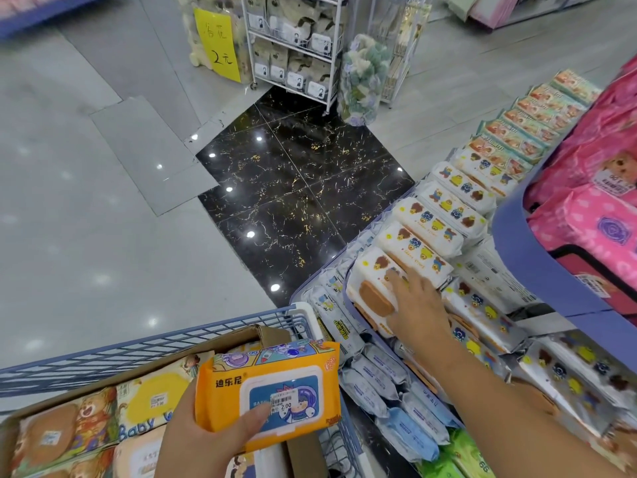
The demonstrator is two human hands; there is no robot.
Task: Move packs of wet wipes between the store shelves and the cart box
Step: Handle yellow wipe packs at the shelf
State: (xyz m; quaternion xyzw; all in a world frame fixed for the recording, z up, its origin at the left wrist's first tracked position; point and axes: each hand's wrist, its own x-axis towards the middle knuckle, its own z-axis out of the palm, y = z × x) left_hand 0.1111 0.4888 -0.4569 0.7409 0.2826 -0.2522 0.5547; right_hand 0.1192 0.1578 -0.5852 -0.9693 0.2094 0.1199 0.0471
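My left hand [206, 429] grips an orange pack of wet wipes [272, 388] with a blue lid and a 2.00 price sticker, held above the cardboard box [255, 334] in the cart. My right hand [418, 305] reaches to the shelf and rests with straight fingers on a white pack with a brown lid and bear prints [375, 288]. More white bear packs [437, 215] stand in a row behind it on the shelf.
The blue wire cart [155, 346] holds the box with several baby wipe packs [144, 408]. Blue and green packs [413, 426] fill the lower shelf. A purple shelf edge [517, 250] with pink packs juts out at right. A white wire rack [296, 46] stands across the tiled floor.
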